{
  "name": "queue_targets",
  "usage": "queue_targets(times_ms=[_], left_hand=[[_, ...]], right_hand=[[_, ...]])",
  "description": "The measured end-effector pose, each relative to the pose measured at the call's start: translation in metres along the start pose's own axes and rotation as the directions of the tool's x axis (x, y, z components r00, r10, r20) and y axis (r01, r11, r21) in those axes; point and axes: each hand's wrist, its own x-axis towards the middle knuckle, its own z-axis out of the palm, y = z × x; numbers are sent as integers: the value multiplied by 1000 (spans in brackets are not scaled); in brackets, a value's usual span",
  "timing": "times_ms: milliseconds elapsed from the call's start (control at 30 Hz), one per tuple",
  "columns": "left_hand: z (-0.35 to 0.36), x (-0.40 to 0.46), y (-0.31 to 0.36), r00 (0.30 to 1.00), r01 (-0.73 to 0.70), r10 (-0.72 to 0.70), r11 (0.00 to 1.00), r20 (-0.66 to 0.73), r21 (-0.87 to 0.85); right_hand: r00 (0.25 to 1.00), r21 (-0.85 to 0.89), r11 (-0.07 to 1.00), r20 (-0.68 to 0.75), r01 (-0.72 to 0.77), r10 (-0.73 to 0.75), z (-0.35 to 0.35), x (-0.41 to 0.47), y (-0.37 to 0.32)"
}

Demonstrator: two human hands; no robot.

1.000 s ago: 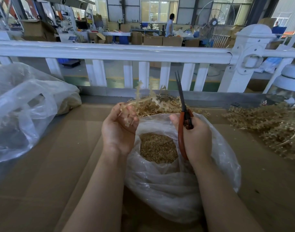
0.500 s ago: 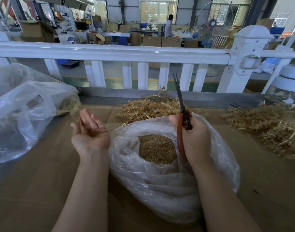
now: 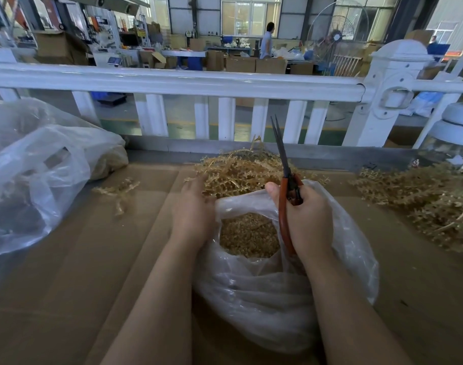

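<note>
On the brown cardboard work surface (image 3: 67, 299), the clear plastic bag (image 3: 264, 306) of tan clippings stands open between the forearms, with the heap of dried tan sprigs (image 3: 241, 169) just behind it. The left hand (image 3: 193, 209), a moment ago palm-up out to the left, now touches the heap, fingers loosely extended, nothing held (a fresh sprig probably comes next). The right hand (image 3: 309, 219) grips the red-handled scissors (image 3: 283, 206), blades together and upright. One loose tan sprig (image 3: 118, 192) lies at the left.

White railing (image 3: 172, 83), daylit warehouse windows (image 3: 247, 18)
</note>
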Motion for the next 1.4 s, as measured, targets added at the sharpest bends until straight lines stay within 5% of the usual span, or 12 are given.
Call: queue_targets(times_ms=[100,267,600,767,933,1133,1400], left_hand=[[7,1,1,963,-88,-14,929,270,359],[7,2,4,934,-114,-55,891,353,439],[0,-6,11,998,12,-22,988,65,154],[-6,-5,16,993,112,-116,979,-14,-167],[-11,-11,28,992,-89,29,864,-126,-496],[-3,-21,46,933,-321,356,749,-56,-579],[1,-26,48,913,-297,399,788,80,-538]], right_hand=[[1000,-9,1000,6,-8,8,-1,0,1],[1000,-30,999,11,-16,16,0,1,2],[1000,4,1000,18,-12,12,-2,1,0],[1000,-1,1000,15,-14,14,0,1,1],[997,97,994,63,-57,51,0,2,0],[947,381,884,273,-270,171,-5,3,-11],[938,518,789,272,-332,216,-7,9,-4]])
